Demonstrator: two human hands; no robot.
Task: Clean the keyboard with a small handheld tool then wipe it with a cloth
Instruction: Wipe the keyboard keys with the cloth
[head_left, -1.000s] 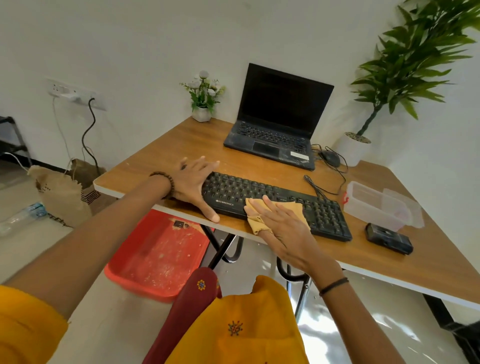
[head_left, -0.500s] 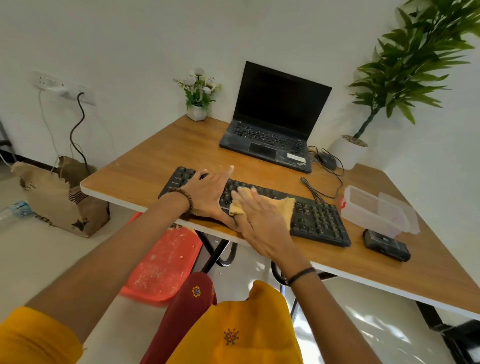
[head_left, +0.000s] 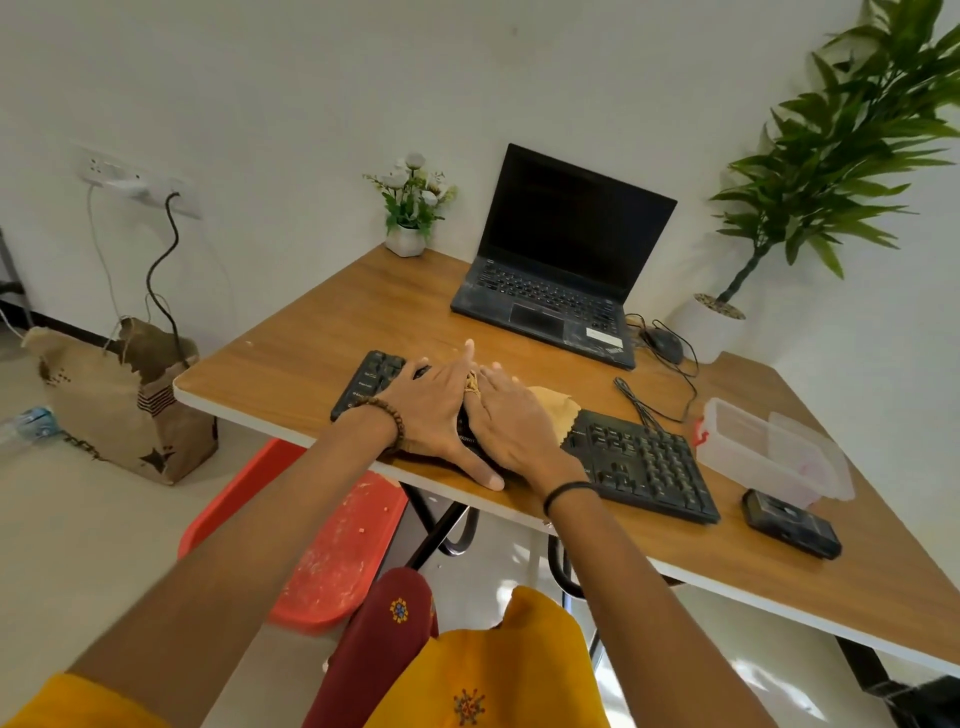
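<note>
Flat right hand (head_left: 511, 421) presses the limp tan cloth (head_left: 551, 402), which would probably bunch, while the spread left hand (head_left: 431, 410) pins the seemingly light black plastic keyboard (head_left: 644, 462).

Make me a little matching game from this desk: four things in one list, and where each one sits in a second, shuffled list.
Things
1. cloth
2. laptop
3. clear plastic box
4. small flower pot

Places
A. far left corner of the desk, by the wall
B. just right of the keyboard
C. behind the keyboard, lid open, screen dark
D. on the keyboard, under the right hand

Pairs: 1-D, 2-C, 3-B, 4-A
</note>
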